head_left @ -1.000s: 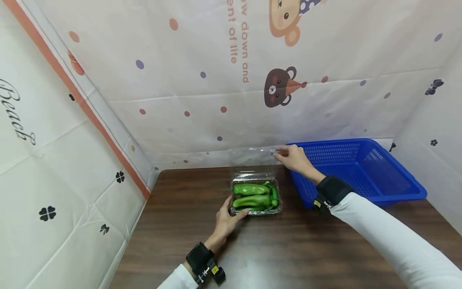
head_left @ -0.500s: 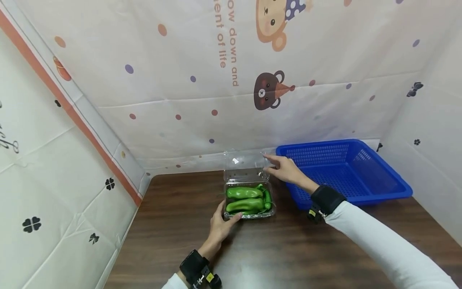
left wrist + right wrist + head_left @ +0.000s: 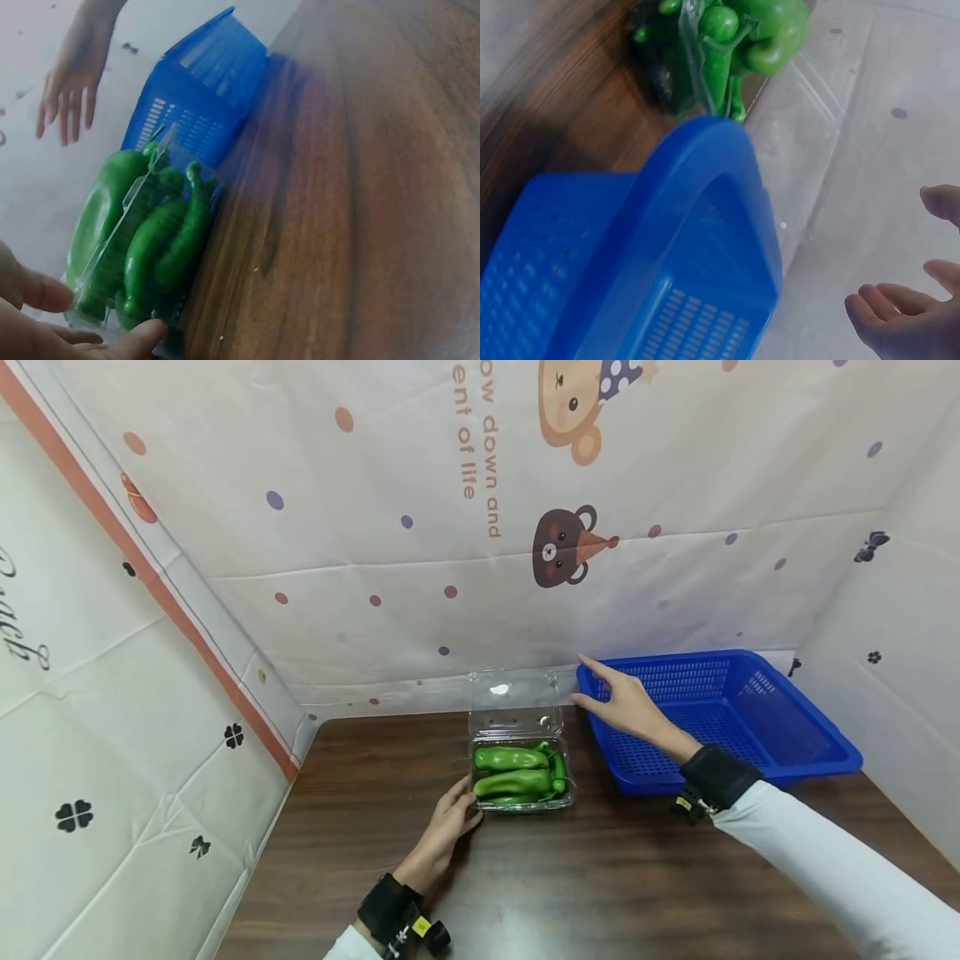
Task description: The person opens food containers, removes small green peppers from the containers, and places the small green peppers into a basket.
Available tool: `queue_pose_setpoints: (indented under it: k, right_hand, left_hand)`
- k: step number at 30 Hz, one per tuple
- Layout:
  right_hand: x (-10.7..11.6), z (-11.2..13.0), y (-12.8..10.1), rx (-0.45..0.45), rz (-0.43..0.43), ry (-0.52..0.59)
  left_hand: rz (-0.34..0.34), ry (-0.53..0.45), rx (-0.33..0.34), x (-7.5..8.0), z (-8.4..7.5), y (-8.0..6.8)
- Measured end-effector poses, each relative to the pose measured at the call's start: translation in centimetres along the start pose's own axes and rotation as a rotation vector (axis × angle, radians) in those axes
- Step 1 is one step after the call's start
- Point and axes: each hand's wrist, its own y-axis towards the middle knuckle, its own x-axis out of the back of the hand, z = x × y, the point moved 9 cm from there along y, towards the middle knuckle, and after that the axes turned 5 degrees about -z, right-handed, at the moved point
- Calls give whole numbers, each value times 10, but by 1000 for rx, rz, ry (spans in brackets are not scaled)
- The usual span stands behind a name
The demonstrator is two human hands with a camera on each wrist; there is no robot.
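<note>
While the clear plastic box [image 3: 521,777] of green peppers [image 3: 510,758] sits on the brown table [image 3: 600,877] with its lid [image 3: 513,702] standing upright at 12 o'clock, the left hand [image 3: 448,818] rests its fingertips against the box's corner at about 7 o'clock, fingers lightly bent and gripping nothing. At 2 o'clock from the box, the right hand [image 3: 626,702] hovers with fingers spread and relaxed, holding nothing, just clear of the lid and over the near corner of the blue basket [image 3: 757,727], which stands just beside the box at 3 o'clock.

Left hand [image 3: 447,817] low (fingers relaxed), right hand [image 3: 622,702] raised, open-fingered.
</note>
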Motion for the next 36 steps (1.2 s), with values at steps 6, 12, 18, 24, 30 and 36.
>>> queue_pose_setpoints:
  k: [6,12,18,24,30,36]
  right_hand:
    - [11,-2,-4,23,7,-29]
    - [22,7,1,49,-17,-24]
    - [18,21,5,101,-27,-6]
    - [3,32,5,143,-9,3]
    - [-10,47,5,206,17,-28]
    - [-30,55,1,219,85,-72]
  left_hand:
    - [51,-39,15,6,4,-2]
    - [65,-58,28,8,7,-2]
    - [84,-72,19,8,8,-2]
    - [86,-81,18,8,10,-1]
    - [105,-12,-3,5,5,0]
    - [136,113,-37,3,-5,0]
